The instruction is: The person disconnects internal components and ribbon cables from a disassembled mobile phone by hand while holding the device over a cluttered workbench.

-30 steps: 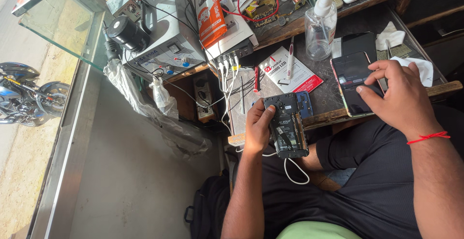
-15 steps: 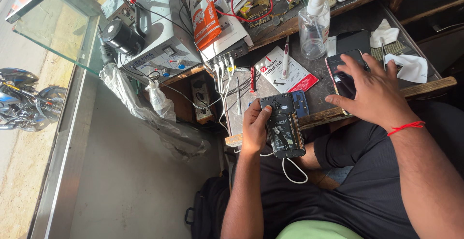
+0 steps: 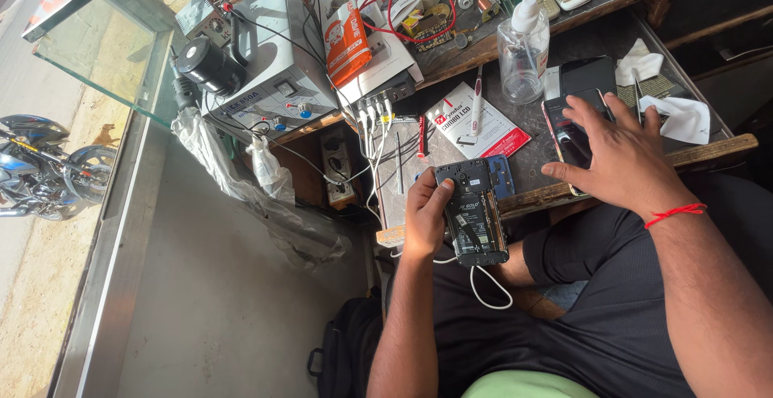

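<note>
Down low, off the counter's near edge: left hand (image 3: pixel 424 219) wrapped around an opened phone (image 3: pixel 471 213), back cover off, dark insides facing up, white cable (image 3: pixel 489 285) looping from its lower end over the lap. Up on the counter (image 3: pixel 527 168), near the front edge: right hand (image 3: pixel 618 156), fingers spread wide, pressed flat on a dark phone (image 3: pixel 573 116), gripping nothing. Just behind that phone: clear plastic bottle (image 3: pixel 522 55), upright. Left of the bottle: red-and-white card (image 3: pixel 471 120) with a pen-like tool across it. Toward the right corner: crumpled white cloth (image 3: pixel 684 116). At the far left: grey power supply box (image 3: pixel 278 68).
</note>
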